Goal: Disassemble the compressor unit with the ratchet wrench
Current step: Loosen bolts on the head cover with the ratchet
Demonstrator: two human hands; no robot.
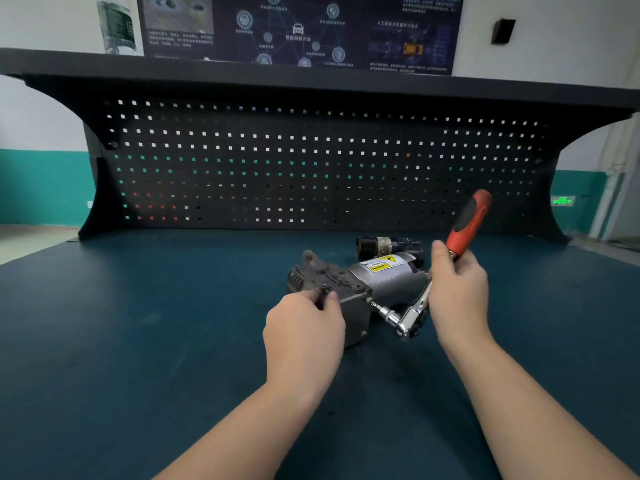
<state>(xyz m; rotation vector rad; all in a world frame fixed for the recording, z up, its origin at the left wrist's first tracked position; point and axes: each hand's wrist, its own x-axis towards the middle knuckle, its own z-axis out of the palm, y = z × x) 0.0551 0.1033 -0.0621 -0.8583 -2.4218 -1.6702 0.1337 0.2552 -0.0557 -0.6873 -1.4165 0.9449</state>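
The compressor unit lies on its side in the middle of the blue bench: a grey motor cylinder with a yellow warning label, and a dark cast block at its left end. My left hand grips that block from the near side. My right hand grips the ratchet wrench low on its red and black handle, which points up and away. The chrome ratchet head and its socket extension reach left to a bolt on the block's right face.
A small black and silver cylindrical part lies just behind the compressor. A black pegboard closes off the back of the bench, with a shelf above holding a plastic bottle. The blue mat stretches left and right.
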